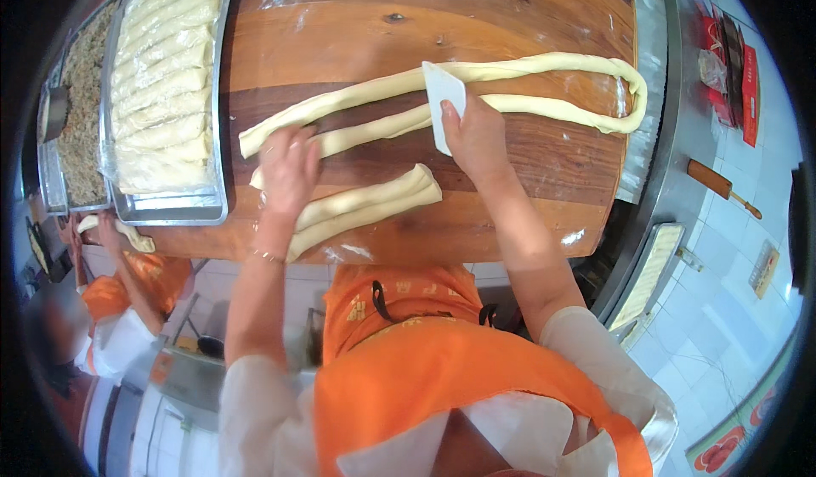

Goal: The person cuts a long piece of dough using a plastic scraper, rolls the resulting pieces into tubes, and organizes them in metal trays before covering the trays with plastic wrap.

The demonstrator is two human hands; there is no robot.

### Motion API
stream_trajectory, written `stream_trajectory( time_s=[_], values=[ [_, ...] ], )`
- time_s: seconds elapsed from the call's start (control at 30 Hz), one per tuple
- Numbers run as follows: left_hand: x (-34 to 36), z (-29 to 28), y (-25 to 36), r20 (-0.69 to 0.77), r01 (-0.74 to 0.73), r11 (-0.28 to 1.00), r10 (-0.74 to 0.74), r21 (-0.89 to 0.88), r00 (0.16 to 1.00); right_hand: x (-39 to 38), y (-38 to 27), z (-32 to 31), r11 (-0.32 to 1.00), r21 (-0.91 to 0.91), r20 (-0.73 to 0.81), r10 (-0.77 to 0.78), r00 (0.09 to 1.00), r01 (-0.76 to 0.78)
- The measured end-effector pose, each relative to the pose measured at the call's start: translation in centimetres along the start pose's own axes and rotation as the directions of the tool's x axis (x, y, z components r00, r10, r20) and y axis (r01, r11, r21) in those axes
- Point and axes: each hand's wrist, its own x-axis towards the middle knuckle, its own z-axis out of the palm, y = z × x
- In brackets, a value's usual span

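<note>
A long dough strand lies in a U on the wooden table, its bend at the right and both ends at the left. My right hand grips a white rectangular scraper upright over the strand's middle. My left hand, slightly blurred, is over the lower strand's left end, fingers curled; whether it holds that end is unclear. A shorter pair of dough lengths lies side by side nearer me, partly behind my left forearm.
Left: a metal tray of wrapped dough pieces, a tray of crumbly filling, a co-worker's hands with dough. Right: a metal edge with a narrow tray, a wooden-handled tool and red items.
</note>
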Motion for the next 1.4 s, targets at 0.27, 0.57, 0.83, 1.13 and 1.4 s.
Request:
stream_trajectory(
  time_s=[0.27,0.57,0.83,1.13,1.4],
  values=[
    [5.0,10.8,8.5,-0.009,-0.084,0.993,0.084,-0.085,0.996,-1.2,1.8,-3.7,0.999,-0.024,-0.061,0.027,0.998,-0.028],
    [6.6,9.8,5.6,-0.039,-0.208,0.978,0.208,0.008,0.977,-3.5,4.4,-5.0,0.991,0.02,-0.119,0.137,0.983,-0.135],
    [7.5,10.0,9.7,0.109,-0.191,0.969,0.21,-0.156,0.972,-4.1,6.0,-5.6,0.98,0.079,-0.181,0.192,0.964,-0.181],
    [5.6,14.0,13.2,0.363,-0.398,0.899,0.438,-0.182,0.822,-6.8,10.3,-9.8,0.948,0.141,-0.344,0.316,0.884,-0.283],
    [9.7,16.7,17.4,0.264,-0.281,0.935,0.333,-0.215,0.905,-9.3,12.2,-11.0,0.9,0.216,-0.332,0.432,0.838,-0.379]
  ],
)
